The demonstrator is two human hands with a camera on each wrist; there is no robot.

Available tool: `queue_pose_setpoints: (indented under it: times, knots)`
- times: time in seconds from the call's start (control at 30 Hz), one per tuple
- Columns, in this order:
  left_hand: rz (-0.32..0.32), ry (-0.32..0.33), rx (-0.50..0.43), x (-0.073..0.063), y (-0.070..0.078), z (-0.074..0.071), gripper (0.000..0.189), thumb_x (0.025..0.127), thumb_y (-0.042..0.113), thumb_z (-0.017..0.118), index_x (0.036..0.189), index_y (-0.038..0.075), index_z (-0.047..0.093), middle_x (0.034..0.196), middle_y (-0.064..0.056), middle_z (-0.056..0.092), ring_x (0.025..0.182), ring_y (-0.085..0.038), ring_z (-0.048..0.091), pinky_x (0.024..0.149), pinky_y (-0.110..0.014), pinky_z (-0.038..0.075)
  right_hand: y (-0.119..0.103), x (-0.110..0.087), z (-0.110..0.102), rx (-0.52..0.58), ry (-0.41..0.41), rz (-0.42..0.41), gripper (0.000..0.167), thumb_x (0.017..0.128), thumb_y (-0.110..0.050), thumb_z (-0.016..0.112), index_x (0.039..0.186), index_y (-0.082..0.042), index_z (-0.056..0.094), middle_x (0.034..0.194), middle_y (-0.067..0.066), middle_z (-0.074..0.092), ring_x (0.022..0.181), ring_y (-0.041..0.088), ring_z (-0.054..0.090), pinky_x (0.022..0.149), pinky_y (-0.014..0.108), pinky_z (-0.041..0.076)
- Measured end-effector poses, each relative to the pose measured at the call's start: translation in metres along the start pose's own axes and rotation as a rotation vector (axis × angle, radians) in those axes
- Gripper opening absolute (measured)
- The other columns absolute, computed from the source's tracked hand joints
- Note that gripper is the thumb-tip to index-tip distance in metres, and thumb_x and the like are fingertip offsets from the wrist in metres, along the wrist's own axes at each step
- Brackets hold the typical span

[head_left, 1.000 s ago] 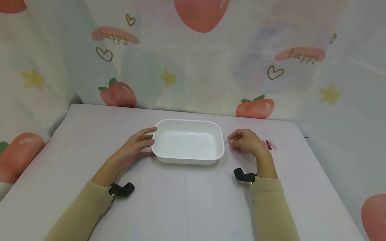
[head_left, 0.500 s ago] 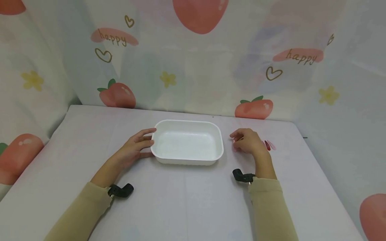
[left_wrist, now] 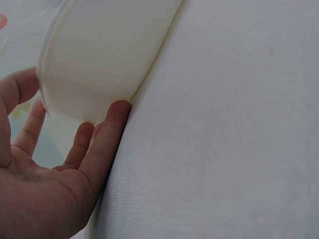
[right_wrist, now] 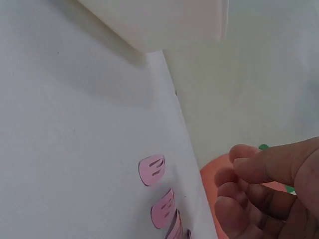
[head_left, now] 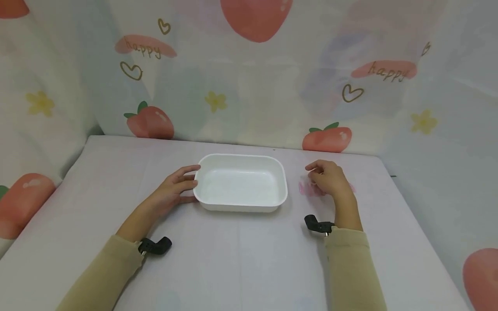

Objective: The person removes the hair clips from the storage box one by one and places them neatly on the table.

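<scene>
A white rectangular basin (head_left: 240, 204) with rounded corners stands on the table. My left hand (head_left: 173, 185) touches its left end, fingers spread from rim to base; the left wrist view shows fingertips against the basin's wall (left_wrist: 99, 55). To the right of the basin, my right hand (head_left: 328, 177) is over a row of small flat pink petal-shaped pieces with slits (right_wrist: 151, 170). In the right wrist view its fingers are loosely curled, thumb tip against the index finger, nothing showing between them. In the head view this hand hides most of the pieces, including a red one.
A white cloth covers the table (head_left: 233, 268). Behind it hangs a printed backdrop (head_left: 256, 95) with peaches and flowers, and a similar side sheet (head_left: 35, 142) hangs at the left. Each wrist bears a black camera mount (head_left: 155, 246).
My right hand has moved right and slightly away from me, off the leftmost pink piece and over the others, covering the red one. The left hand stays at the basin.
</scene>
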State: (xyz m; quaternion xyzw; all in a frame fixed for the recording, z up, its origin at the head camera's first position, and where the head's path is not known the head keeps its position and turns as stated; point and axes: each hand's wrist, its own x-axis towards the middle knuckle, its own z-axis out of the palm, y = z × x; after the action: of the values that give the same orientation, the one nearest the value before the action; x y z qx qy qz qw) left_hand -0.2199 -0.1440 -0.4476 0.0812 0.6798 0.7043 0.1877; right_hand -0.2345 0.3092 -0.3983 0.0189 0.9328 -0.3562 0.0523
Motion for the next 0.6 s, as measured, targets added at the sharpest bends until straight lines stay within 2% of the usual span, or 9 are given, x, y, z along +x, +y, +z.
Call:
queue_pose_setpoints:
  times: [0.13,0.33,0.43,0.6]
  knots:
    - [-0.004,0.006,-0.006,-0.004,-0.006,-0.002,0.055,0.101,0.014,0.057,0.152,0.018,0.037,0.153,-0.019,0.035,0.124,-0.030,0.052,0.094,-0.047,0.056,-0.002,0.000,0.004,0.048,0.025,-0.018,0.033,0.098,-0.018,0.054,0.128,-0.007,0.062,0.110,0.020,0.066,0.087,0.034,0.068,0.067,0.039,0.058]
    - [0.000,-0.010,0.007,-0.007,-0.013,-0.004,0.056,0.101,0.018,0.058,0.153,0.019,0.036,0.154,-0.017,0.034,0.125,-0.028,0.052,0.096,-0.048,0.055,-0.011,-0.004,0.014,0.130,0.034,-0.083,0.032,0.099,-0.024,0.058,0.126,-0.009,0.063,0.116,0.015,0.066,0.099,0.037,0.068,0.083,0.047,0.060]
    - [0.003,-0.021,0.013,-0.008,-0.016,-0.004,0.056,0.102,0.019,0.058,0.153,0.019,0.036,0.155,-0.018,0.033,0.124,-0.026,0.053,0.097,-0.048,0.055,-0.016,-0.006,0.018,0.157,0.047,-0.138,0.027,0.099,-0.022,0.059,0.122,-0.009,0.065,0.115,0.013,0.067,0.100,0.036,0.066,0.085,0.045,0.060]
    - [0.010,-0.012,0.013,-0.004,-0.018,-0.002,0.054,0.102,0.018,0.058,0.152,0.018,0.038,0.153,-0.018,0.035,0.124,-0.030,0.054,0.094,-0.048,0.056,-0.025,-0.011,0.019,0.174,0.053,-0.206,0.024,0.098,-0.022,0.061,0.119,-0.011,0.066,0.113,0.011,0.067,0.100,0.034,0.064,0.078,0.032,0.059]
